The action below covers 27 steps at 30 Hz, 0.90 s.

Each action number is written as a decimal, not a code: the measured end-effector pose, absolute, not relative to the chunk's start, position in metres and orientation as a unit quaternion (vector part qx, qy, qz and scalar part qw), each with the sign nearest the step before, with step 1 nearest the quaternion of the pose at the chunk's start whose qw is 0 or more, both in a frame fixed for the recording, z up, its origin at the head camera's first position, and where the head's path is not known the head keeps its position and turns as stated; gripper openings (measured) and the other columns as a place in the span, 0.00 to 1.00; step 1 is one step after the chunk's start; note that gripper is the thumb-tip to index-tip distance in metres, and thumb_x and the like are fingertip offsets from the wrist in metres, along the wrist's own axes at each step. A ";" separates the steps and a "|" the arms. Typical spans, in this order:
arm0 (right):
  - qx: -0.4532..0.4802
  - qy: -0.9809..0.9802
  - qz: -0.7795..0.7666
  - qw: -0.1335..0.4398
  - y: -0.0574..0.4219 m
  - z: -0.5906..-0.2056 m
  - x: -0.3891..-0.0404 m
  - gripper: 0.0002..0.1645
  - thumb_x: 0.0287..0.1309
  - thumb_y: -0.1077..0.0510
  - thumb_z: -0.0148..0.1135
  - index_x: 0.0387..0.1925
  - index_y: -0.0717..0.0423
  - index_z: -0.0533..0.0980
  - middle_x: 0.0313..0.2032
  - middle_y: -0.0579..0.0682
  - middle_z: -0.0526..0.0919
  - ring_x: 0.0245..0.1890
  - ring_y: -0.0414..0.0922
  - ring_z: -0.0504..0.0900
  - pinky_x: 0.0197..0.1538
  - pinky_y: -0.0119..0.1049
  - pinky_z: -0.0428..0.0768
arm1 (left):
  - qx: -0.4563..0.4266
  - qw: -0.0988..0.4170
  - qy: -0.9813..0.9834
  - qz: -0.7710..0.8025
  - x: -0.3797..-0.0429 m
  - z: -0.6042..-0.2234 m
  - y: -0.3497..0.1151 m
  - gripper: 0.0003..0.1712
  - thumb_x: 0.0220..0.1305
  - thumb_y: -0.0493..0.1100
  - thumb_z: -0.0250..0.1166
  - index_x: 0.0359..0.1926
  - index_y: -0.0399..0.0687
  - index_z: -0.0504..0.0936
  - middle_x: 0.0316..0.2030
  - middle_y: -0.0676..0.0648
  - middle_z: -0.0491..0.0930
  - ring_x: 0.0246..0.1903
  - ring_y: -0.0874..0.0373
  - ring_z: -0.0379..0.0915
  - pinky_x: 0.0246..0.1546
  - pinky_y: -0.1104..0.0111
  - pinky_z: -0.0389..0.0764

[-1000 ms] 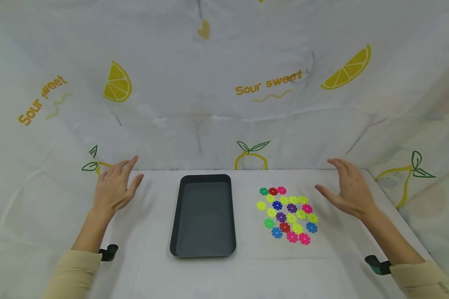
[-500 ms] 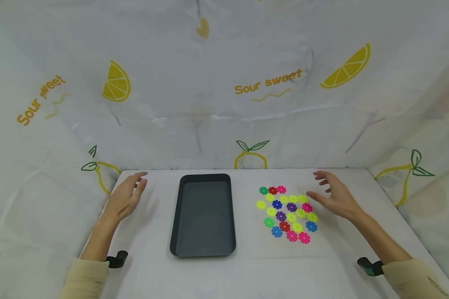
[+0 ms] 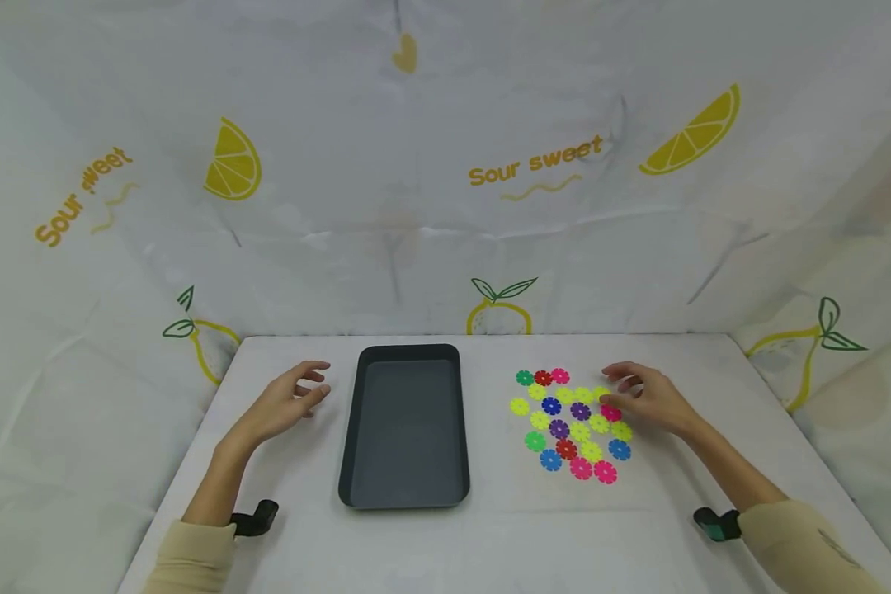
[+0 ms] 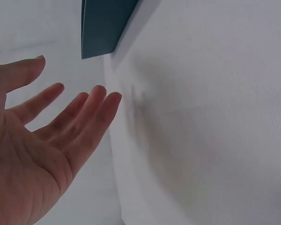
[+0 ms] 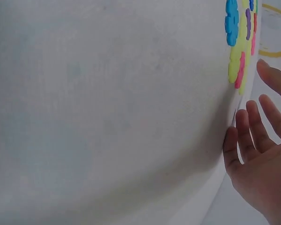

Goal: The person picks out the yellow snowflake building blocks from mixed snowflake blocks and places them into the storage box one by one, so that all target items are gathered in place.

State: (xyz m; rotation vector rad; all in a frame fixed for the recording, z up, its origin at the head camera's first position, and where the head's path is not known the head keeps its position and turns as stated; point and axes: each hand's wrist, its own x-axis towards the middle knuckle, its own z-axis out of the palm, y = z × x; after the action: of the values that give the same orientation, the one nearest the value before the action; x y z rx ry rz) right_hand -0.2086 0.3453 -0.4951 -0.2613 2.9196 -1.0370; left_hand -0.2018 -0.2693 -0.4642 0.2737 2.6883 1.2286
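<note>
- Brushing the cluster out of place looks like the main risk: the right hand point(image 3: 648, 398), right of centre in the head view, sits low at the upper right of the flower-shaped discs point(image 3: 581, 411), and a dragging fingertip could scatter them.
- Taking two discs at once seems possible too, since many lie edge to edge, the pink disc point(image 3: 610, 416) close among yellow ones.
- Nudging the dark rectangular tray point(image 3: 404, 437), at the centre of the lower half, could follow if the left hand point(image 3: 282, 404) swung right; it is near the tray's left wall but apart from it.
- Right hand's pose: reaching inward from the lower right, fingers bent, thumb apart from them, nothing held; the right wrist view shows a gap to the discs.
- Left hand's pose: raised above the tabletop point(image 3: 490, 549), fingers loosely bent, thumb well apart, nothing held.
</note>
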 end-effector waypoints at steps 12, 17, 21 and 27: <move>-0.069 0.944 -0.320 0.038 0.345 -0.502 -0.217 0.27 0.60 0.53 0.81 0.54 0.67 0.84 0.45 0.60 0.87 0.42 0.48 0.78 0.38 0.23 0.77 | 0.107 0.167 0.816 0.542 -0.196 -0.474 -0.256 0.32 0.73 0.33 0.67 0.74 0.32 0.70 0.67 0.24 0.73 0.55 0.42 0.87 0.44 0.57 0.94; -0.062 0.946 -0.316 0.044 0.344 -0.503 -0.219 0.27 0.59 0.53 0.81 0.53 0.67 0.85 0.42 0.58 0.86 0.40 0.47 0.77 0.36 0.24 0.77 | 0.101 0.174 0.803 0.561 -0.192 -0.480 -0.249 0.33 0.70 0.31 0.68 0.74 0.33 0.71 0.67 0.24 0.73 0.54 0.45 0.87 0.43 0.56 0.94; -0.062 0.945 -0.318 0.052 0.344 -0.502 -0.220 0.26 0.59 0.53 0.81 0.52 0.67 0.85 0.40 0.56 0.85 0.39 0.47 0.76 0.35 0.25 0.77 | 0.100 0.175 0.803 0.561 -0.189 -0.486 -0.245 0.33 0.71 0.32 0.69 0.74 0.36 0.72 0.68 0.25 0.73 0.52 0.47 0.87 0.43 0.58 0.93; -0.077 0.942 -0.320 0.068 0.348 -0.501 -0.225 0.25 0.59 0.54 0.81 0.52 0.65 0.85 0.39 0.55 0.85 0.38 0.45 0.76 0.35 0.25 0.79 | 0.080 0.169 0.801 0.569 -0.184 -0.491 -0.242 0.34 0.70 0.32 0.70 0.75 0.39 0.73 0.68 0.27 0.73 0.52 0.47 0.87 0.41 0.60 0.93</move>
State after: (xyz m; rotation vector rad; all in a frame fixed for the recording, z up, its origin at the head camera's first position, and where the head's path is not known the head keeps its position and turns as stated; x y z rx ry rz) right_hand -0.2253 0.3481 -0.5012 -0.2317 2.8384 -0.9634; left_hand -0.1841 -0.2423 -0.4906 0.2277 2.2775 1.6167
